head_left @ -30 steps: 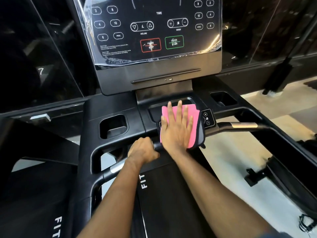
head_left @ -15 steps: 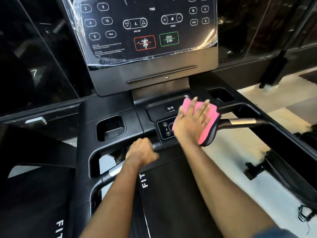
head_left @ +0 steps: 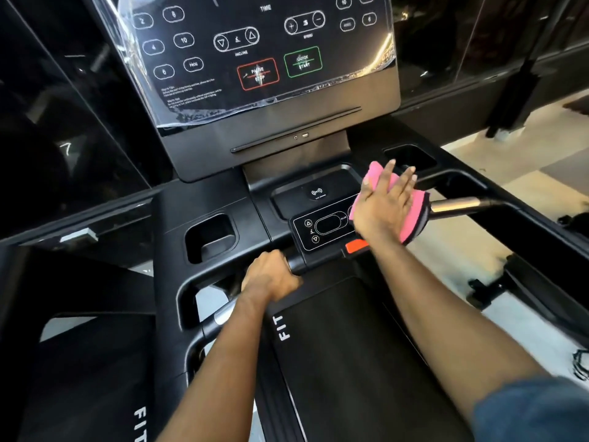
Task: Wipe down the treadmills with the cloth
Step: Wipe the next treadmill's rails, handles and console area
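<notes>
Nearest, a blue sleeve [head_left: 526,409] is showing on the right forearm, and both arms are reaching out over the belt [head_left: 350,362] of the treadmill [head_left: 172,237], which is carrying the letters FIT. The left hand [head_left: 271,277] is curling round the black bar [head_left: 296,264] just left of the keypad [head_left: 322,229], gripping it from above. A red tab [head_left: 355,246] is sticking out under the keypad's lower right corner. Further on, the right hand [head_left: 382,208] is lying flat with fingers straight and spread, pressing the cloth [head_left: 417,215] — pink with a dark edge — onto the keypad's right end, where the silver part of the bar is running off to the right. The cloth is peeking out beyond the fingertips and beside the palm. A cup holder [head_left: 210,237] is sitting left of the keypad, and a tray [head_left: 317,193] with a charging mark is lying just behind it. Farthest, the console [head_left: 271,59] is standing upright — its buttons showing through wrinkled film
</notes>
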### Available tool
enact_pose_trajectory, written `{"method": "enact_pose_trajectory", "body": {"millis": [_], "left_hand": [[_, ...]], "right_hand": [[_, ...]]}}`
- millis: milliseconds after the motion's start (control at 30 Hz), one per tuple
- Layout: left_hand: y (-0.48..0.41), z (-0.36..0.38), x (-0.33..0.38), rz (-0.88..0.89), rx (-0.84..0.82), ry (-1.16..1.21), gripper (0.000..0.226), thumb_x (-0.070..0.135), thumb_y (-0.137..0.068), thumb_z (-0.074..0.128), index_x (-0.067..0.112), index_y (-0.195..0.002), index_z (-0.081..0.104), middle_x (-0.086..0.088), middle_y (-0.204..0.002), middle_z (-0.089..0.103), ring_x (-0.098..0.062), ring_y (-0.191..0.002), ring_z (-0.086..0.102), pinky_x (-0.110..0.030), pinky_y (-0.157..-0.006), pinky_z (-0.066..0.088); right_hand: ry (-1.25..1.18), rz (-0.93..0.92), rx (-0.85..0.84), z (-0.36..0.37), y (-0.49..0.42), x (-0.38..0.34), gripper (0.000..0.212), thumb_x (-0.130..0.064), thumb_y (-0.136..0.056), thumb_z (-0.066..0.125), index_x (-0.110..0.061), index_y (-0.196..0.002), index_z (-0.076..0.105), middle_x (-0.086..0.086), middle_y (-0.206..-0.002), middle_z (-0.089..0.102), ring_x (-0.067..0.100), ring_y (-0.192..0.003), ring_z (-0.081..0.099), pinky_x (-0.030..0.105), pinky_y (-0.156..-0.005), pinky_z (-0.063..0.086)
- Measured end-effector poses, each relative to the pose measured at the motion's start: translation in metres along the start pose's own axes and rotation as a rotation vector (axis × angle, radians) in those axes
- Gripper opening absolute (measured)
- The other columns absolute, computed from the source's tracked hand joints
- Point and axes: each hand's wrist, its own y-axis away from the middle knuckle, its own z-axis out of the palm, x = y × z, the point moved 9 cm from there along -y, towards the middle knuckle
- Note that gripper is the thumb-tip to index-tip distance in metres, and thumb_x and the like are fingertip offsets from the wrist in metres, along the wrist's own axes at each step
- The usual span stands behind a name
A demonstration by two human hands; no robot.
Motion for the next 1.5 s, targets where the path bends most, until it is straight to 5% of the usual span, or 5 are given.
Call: {"method": "enact_pose_trajectory", "body": {"millis": [300,633,933,1233,1500], "left_hand": [[0.002,0.000,0.000,0.017,-0.008,0.021,0.020,0.026,-0.070,0.065,0.017,-0.064,0.049,-0.011,-0.080,0.063,-0.034,-0.086,0.064,-0.032,-0.067,0.047],[-0.004,0.003,-0.002,0.005,0.005,0.009,0.018,0.026,-0.071,0.065,0.016,-0.080,0.055,-0.011,-0.093,0.066,-0.034,-0.089,0.064,-0.033,-0.072,0.051],[0.002,-0.001,-0.001,0.009,0.001,0.000,0.019,0.023,-0.074,0.067,0.016,-0.067,0.051,-0.004,-0.073,0.056,-0.028,-0.073,0.056,-0.031,-0.065,0.045],[-0.001,0.002,-0.001,-0.017,-0.005,0.008,0.023,0.031,-0.068,0.067,0.014,-0.076,0.053,-0.010,-0.090,0.065,-0.033,-0.089,0.064,-0.033,-0.072,0.051],[0.000,0.000,-0.001,-0.007,0.012,-0.002,0.021,0.023,-0.074,0.069,0.016,-0.065,0.051,-0.012,-0.083,0.066,-0.035,-0.088,0.067,-0.031,-0.066,0.044]], "right_hand": [[0.086,-0.276,-0.026,0.021,0.127,-0.022,0.067,-0.050,-0.105,0.019,-0.020,-0.164,0.007,0.015,-0.170,0.000,0.029,-0.158,-0.001,0.049,-0.127,0.005],[-0.026,0.116,0.033,0.003,0.036,0.031,0.071,-0.050,-0.102,0.013,-0.016,-0.164,0.006,0.020,-0.169,0.003,0.035,-0.157,-0.001,0.051,-0.126,0.006],[0.134,-0.396,-0.068,0.021,0.113,-0.032,0.068,-0.046,-0.101,0.020,-0.022,-0.164,0.010,0.012,-0.171,0.002,0.028,-0.158,0.004,0.046,-0.127,0.009],[0.036,0.033,-0.057,-0.004,0.006,0.034,0.065,-0.043,-0.107,0.018,-0.015,-0.163,0.002,0.014,-0.170,-0.005,0.030,-0.157,-0.006,0.050,-0.127,0.002],[0.180,-0.471,-0.061,0.028,0.129,-0.063,0.067,-0.045,-0.104,0.022,-0.020,-0.164,0.007,0.009,-0.171,-0.001,0.027,-0.158,0.002,0.046,-0.127,0.006]]}}
